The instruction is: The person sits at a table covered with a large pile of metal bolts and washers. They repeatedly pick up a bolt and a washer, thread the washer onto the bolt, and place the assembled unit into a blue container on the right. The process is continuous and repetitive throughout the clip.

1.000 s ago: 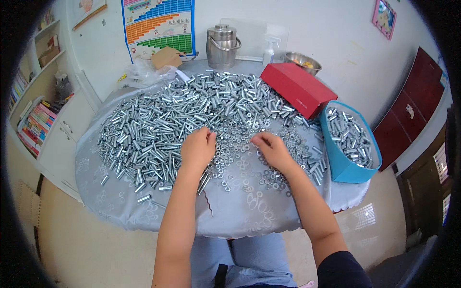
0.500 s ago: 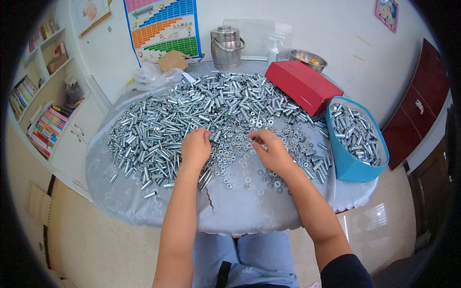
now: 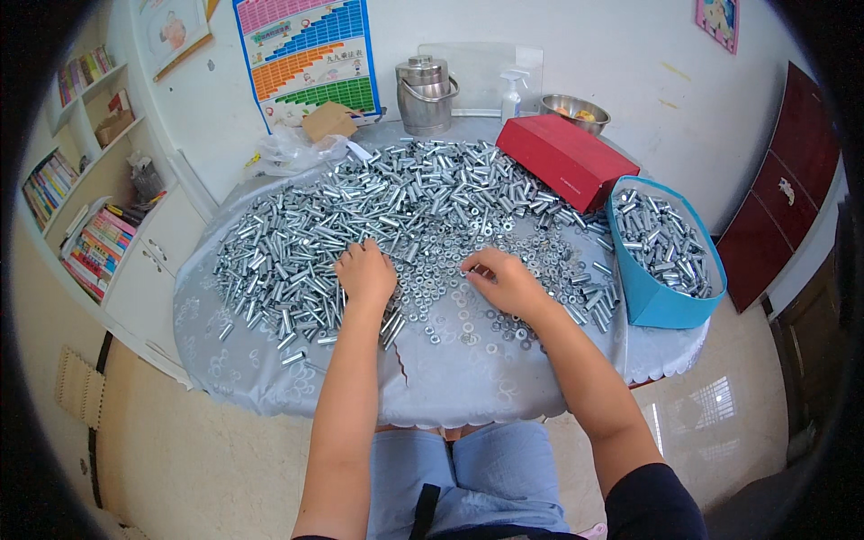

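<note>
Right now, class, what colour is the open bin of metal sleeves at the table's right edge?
Blue: the bin shows clearly in the head view.

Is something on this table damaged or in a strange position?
Yes. The grey table cover has a tear near its front edge, just below the left hand. The red box also lies tilted, one end resting on the metal sleeves.

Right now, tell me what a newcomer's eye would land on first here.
A huge heap of shiny metal sleeves covers most of the round table, thinning into scattered washers near the front edge. Both hands rest on that spread: the left hand on the sleeves, the right hand among the washers. At the right, a blue bin holds more sleeves beside a red box.
</note>
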{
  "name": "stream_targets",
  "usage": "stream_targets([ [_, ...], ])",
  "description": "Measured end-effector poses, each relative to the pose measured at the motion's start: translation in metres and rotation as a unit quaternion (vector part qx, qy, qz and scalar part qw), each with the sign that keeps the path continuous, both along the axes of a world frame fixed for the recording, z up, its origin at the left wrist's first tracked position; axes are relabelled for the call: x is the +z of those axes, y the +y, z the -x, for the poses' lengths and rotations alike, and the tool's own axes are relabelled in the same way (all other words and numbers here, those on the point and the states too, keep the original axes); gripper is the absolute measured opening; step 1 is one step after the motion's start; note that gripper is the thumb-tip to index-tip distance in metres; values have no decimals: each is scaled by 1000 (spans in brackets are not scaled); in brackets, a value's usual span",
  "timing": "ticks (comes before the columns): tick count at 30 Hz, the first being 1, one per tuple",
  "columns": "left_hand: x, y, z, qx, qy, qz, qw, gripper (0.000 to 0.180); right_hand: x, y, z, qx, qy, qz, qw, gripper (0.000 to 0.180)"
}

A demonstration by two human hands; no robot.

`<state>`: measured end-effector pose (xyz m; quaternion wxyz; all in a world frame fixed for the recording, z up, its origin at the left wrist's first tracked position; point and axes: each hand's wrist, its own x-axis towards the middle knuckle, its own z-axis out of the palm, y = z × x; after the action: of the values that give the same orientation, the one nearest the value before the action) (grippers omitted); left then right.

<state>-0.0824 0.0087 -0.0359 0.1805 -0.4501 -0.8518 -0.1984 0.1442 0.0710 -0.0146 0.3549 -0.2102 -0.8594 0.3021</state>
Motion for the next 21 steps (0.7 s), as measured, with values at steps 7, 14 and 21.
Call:
stream_targets([
  [7, -6, 6, -3, -82, 16, -68, 994, 20, 1, 0, 0, 2, -3, -6, 1000, 13],
  [14, -10, 13, -5, -173, -28, -71, 982, 21, 2, -1, 0, 7, -7, -14, 1000, 14],
  [21, -9, 13, -1, -154, -57, -52, 985, 17, 1, 1, 3, -18, 21, 48, 998, 24],
])
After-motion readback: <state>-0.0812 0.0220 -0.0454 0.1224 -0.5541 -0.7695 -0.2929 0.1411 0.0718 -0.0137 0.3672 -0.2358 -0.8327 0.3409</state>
